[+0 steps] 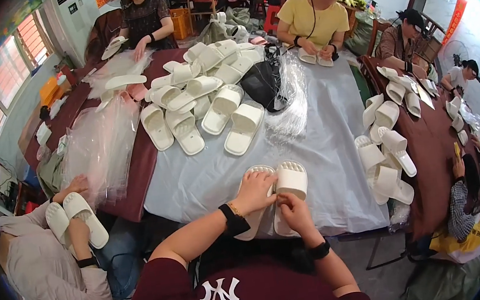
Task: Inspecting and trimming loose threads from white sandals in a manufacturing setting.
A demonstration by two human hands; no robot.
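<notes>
A pair of white slippers lies side by side at the table's near edge, toes pointing away from me. My left hand (pixel 255 191) is closed over the strap area of the left slipper (pixel 251 229), covering most of it. Curled fingers of my right hand (pixel 295 210) pinch at the inner side of the right slipper (pixel 292 179), just below its strap. Whatever is between those fingertips is too small to make out. Beyond my hands, a pile of white slippers (pixel 197 86) spreads over the table, a few of them in clear plastic.
Grey sheeting (pixel 325 122) covers the table. A bundle of thin white strings (pixel 290 100) lies beside a black bag (pixel 262 82). Clear plastic bags (pixel 100 148) are stacked on the left. More slippers (pixel 385 163) sit at the right edge. Several people work around the tables.
</notes>
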